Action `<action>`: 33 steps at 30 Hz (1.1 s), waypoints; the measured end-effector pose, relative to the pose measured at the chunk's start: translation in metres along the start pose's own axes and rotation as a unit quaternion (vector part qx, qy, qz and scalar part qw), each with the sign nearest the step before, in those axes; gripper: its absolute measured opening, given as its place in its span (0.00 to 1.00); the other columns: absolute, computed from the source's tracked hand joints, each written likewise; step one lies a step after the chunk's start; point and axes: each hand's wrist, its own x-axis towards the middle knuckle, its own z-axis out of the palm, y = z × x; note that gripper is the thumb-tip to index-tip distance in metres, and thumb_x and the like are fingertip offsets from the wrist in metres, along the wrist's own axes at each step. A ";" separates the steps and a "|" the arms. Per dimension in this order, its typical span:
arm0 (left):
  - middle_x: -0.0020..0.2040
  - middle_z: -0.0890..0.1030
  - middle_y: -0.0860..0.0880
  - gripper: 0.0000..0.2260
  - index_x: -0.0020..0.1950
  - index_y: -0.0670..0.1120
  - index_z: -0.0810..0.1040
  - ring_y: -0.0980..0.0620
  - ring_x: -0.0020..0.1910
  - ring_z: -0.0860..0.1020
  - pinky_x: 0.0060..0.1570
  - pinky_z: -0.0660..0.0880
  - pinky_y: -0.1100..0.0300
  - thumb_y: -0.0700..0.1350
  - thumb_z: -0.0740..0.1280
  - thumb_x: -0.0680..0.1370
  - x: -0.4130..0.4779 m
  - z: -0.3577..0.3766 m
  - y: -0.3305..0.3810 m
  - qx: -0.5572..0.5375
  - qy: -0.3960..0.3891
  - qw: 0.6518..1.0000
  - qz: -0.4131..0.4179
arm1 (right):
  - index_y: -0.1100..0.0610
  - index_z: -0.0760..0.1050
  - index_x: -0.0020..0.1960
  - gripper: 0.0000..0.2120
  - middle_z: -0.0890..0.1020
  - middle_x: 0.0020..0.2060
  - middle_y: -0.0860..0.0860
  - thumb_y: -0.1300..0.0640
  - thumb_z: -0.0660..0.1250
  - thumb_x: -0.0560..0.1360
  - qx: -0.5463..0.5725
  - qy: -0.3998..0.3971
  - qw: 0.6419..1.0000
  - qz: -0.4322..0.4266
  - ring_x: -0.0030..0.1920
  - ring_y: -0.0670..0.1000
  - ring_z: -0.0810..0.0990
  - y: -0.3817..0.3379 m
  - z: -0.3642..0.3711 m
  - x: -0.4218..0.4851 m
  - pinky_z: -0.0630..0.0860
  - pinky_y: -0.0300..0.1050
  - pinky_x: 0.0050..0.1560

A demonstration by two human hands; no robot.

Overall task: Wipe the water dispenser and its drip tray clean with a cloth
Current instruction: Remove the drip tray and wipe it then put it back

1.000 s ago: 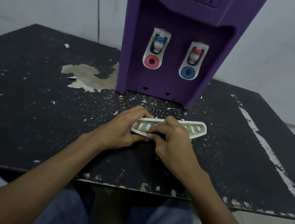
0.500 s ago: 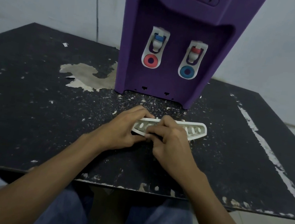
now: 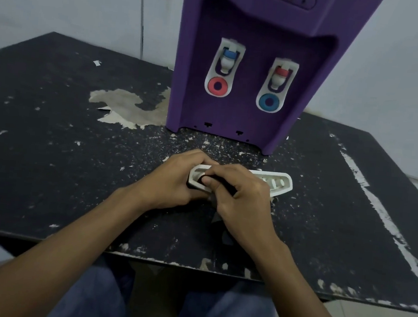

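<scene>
before the dispenser (image 3: 260, 34) — left hand (image 3: 175, 182) round drip tray (image 3: 283, 184), right hand (image 3: 244, 200) round dark cloth (image 3: 223, 185)

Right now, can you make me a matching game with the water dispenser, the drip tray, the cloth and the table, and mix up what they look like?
Things:
1. water dispenser
2. drip tray
3. cloth
4. table

Looks:
a. white, lying flat in front of the dispenser
b. black with pale peeled patches
c. purple, standing at the back
d. dark, pinched by the right hand

Pairs: 1-c, 2-a, 3-d, 4-b.
</scene>
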 end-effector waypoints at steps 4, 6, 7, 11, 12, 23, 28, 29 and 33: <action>0.54 0.80 0.53 0.24 0.61 0.46 0.80 0.56 0.52 0.80 0.52 0.78 0.58 0.46 0.82 0.68 -0.001 0.000 0.000 -0.008 0.002 1.000 -0.011 | 0.55 0.84 0.55 0.09 0.81 0.45 0.49 0.61 0.74 0.74 -0.060 -0.047 0.997 -0.018 0.43 0.47 0.80 0.006 -0.007 -0.003 0.77 0.39 0.46; 0.54 0.80 0.52 0.23 0.61 0.46 0.80 0.55 0.52 0.81 0.52 0.78 0.56 0.46 0.82 0.68 -0.001 0.000 0.000 -0.011 0.001 1.000 -0.011 | 0.54 0.84 0.56 0.10 0.80 0.45 0.48 0.59 0.73 0.75 -0.085 -0.076 0.993 -0.019 0.41 0.46 0.79 0.006 -0.009 -0.003 0.77 0.42 0.44; 0.54 0.80 0.52 0.23 0.61 0.46 0.80 0.55 0.52 0.81 0.52 0.78 0.56 0.45 0.81 0.69 -0.001 0.000 0.001 -0.010 0.000 1.000 -0.009 | 0.53 0.83 0.56 0.09 0.80 0.45 0.48 0.58 0.72 0.76 -0.094 -0.086 0.992 -0.016 0.40 0.46 0.78 0.004 -0.009 -0.002 0.77 0.42 0.43; 0.53 0.80 0.52 0.19 0.59 0.45 0.80 0.55 0.52 0.80 0.51 0.77 0.57 0.42 0.79 0.71 -0.001 -0.001 0.001 0.012 -0.004 1.000 0.011 | 0.54 0.82 0.56 0.08 0.80 0.46 0.49 0.58 0.69 0.77 -0.085 -0.087 0.992 -0.029 0.39 0.45 0.75 -0.002 0.000 0.002 0.76 0.44 0.41; 0.52 0.80 0.52 0.18 0.58 0.45 0.80 0.54 0.51 0.80 0.51 0.77 0.55 0.40 0.78 0.71 -0.001 -0.001 0.001 0.015 -0.005 1.000 0.015 | 0.55 0.82 0.56 0.08 0.81 0.47 0.50 0.59 0.69 0.77 -0.072 -0.080 0.994 -0.030 0.40 0.45 0.77 -0.003 0.004 0.003 0.77 0.44 0.42; 0.53 0.80 0.51 0.20 0.59 0.47 0.80 0.54 0.51 0.80 0.50 0.77 0.54 0.44 0.80 0.70 -0.001 -0.001 -0.003 0.001 -0.013 1.000 0.004 | 0.58 0.82 0.48 0.05 0.80 0.44 0.51 0.61 0.68 0.75 -0.102 -0.162 0.979 -0.066 0.40 0.57 0.80 0.008 -0.007 0.004 0.78 0.57 0.38; 0.55 0.80 0.52 0.24 0.61 0.46 0.80 0.55 0.53 0.80 0.53 0.78 0.55 0.45 0.82 0.68 -0.001 0.000 -0.002 -0.008 0.000 1.000 -0.005 | 0.58 0.83 0.44 0.08 0.80 0.42 0.51 0.68 0.70 0.70 -0.184 -0.176 0.966 -0.049 0.37 0.59 0.80 0.021 -0.029 0.000 0.79 0.57 0.35; 0.55 0.80 0.53 0.24 0.61 0.46 0.80 0.54 0.53 0.80 0.53 0.78 0.55 0.45 0.82 0.68 -0.001 0.000 -0.002 -0.006 0.001 1.000 -0.003 | 0.58 0.83 0.44 0.08 0.80 0.41 0.52 0.68 0.70 0.70 -0.183 -0.171 0.967 -0.051 0.37 0.58 0.80 0.020 -0.029 0.001 0.79 0.56 0.36; 0.54 0.80 0.52 0.21 0.60 0.45 0.80 0.52 0.53 0.81 0.52 0.78 0.51 0.45 0.81 0.70 -0.001 0.001 -0.001 -0.009 -0.002 1.000 0.010 | 0.58 0.84 0.45 0.06 0.83 0.41 0.53 0.65 0.72 0.70 -0.131 -0.127 0.981 -0.065 0.40 0.58 0.82 0.007 -0.011 0.004 0.80 0.56 0.38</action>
